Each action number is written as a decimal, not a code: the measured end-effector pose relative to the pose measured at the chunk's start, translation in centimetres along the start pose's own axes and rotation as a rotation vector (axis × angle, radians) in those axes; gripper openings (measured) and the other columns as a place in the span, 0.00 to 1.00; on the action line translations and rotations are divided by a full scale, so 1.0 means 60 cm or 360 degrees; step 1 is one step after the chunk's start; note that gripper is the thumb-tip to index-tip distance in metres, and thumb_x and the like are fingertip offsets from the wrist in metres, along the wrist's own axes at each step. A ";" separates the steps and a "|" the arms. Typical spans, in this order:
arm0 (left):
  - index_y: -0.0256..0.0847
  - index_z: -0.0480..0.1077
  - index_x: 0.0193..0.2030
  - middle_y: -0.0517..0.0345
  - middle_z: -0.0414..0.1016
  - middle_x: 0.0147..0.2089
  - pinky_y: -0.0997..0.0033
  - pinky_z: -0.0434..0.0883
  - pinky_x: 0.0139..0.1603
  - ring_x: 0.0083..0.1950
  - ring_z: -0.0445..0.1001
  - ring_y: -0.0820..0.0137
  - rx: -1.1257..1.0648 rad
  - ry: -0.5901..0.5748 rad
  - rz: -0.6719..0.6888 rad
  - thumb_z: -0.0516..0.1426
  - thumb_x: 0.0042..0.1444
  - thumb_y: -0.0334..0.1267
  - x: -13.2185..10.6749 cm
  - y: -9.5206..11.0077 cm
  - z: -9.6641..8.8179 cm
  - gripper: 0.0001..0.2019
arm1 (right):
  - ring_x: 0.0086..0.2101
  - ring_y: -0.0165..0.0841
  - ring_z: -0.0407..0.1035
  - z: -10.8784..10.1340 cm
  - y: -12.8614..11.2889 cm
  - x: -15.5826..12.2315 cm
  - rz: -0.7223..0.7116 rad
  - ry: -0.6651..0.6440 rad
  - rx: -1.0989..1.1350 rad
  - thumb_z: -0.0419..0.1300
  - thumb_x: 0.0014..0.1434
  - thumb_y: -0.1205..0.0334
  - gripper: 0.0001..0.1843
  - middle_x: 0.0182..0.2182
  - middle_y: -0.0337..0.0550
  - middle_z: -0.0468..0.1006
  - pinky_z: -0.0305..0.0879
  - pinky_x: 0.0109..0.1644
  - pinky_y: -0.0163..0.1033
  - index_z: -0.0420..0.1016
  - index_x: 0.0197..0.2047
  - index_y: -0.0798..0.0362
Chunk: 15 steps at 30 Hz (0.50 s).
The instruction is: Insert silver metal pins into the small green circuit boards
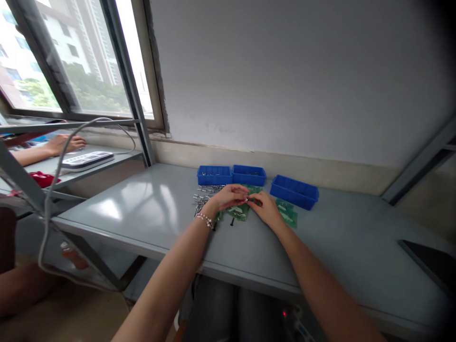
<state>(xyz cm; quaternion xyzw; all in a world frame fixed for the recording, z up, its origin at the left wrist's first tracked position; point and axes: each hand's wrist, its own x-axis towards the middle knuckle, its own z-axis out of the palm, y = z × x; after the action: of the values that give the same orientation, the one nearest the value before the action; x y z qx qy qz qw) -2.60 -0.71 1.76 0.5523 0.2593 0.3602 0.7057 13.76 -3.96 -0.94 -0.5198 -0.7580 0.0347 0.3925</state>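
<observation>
My left hand [230, 197] and my right hand [265, 206] meet fingertip to fingertip above the grey table. Both are closed in a pinch around a small shiny metal piece [246, 200], too small to name exactly. Under and behind them lie green plastic bags [239, 213] with small parts inside. Another green bag [288, 213] rests just right of my right hand. A pile of bolts or screws [201, 197] spreads to the left of my left hand, partly hidden by it. One dark screw [232, 222] lies alone in front of the bags.
Three blue bins stand along the back: a left bin [214, 175], a middle bin [248, 175] and a right bin [294, 192]. A dark flat object [427, 261] lies at the table's right end. Another person's hand [66, 144] is beside a white power strip [88, 160] at far left.
</observation>
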 end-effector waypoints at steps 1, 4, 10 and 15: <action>0.31 0.70 0.32 0.55 0.72 0.28 0.74 0.66 0.33 0.28 0.70 0.76 0.0000 -0.0002 -0.0002 0.69 0.30 0.35 0.000 0.000 0.001 0.20 | 0.25 0.29 0.63 0.000 0.000 0.000 0.0001 -0.0001 -0.0002 0.59 0.50 0.65 0.07 0.26 0.39 0.68 0.59 0.30 0.35 0.76 0.34 0.51; 0.32 0.70 0.32 0.55 0.72 0.27 0.75 0.66 0.33 0.28 0.70 0.76 0.0008 -0.0006 -0.0004 0.68 0.30 0.35 0.000 0.001 0.002 0.19 | 0.25 0.30 0.63 0.000 0.001 0.001 -0.0001 -0.0002 -0.0008 0.60 0.50 0.65 0.06 0.25 0.39 0.68 0.59 0.30 0.35 0.77 0.33 0.51; 0.31 0.70 0.32 0.55 0.72 0.27 0.73 0.67 0.35 0.28 0.70 0.76 0.0055 0.0000 0.0035 0.67 0.34 0.32 0.003 0.000 -0.001 0.16 | 0.24 0.30 0.63 0.000 0.001 0.000 -0.0009 0.0013 -0.0018 0.59 0.50 0.65 0.06 0.25 0.39 0.67 0.58 0.30 0.34 0.77 0.33 0.52; 0.31 0.71 0.31 0.55 0.72 0.31 0.74 0.66 0.35 0.30 0.70 0.75 0.0210 0.0049 0.0141 0.67 0.32 0.30 0.004 -0.001 -0.005 0.16 | 0.24 0.29 0.62 -0.002 -0.001 0.000 -0.0013 0.0042 -0.0026 0.57 0.52 0.65 0.06 0.25 0.39 0.67 0.58 0.30 0.34 0.76 0.33 0.52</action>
<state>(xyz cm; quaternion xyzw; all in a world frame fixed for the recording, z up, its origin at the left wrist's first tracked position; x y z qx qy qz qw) -2.65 -0.33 1.62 0.6027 0.2686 0.3817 0.6472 13.78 -4.02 -0.84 -0.5202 -0.7552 0.0200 0.3983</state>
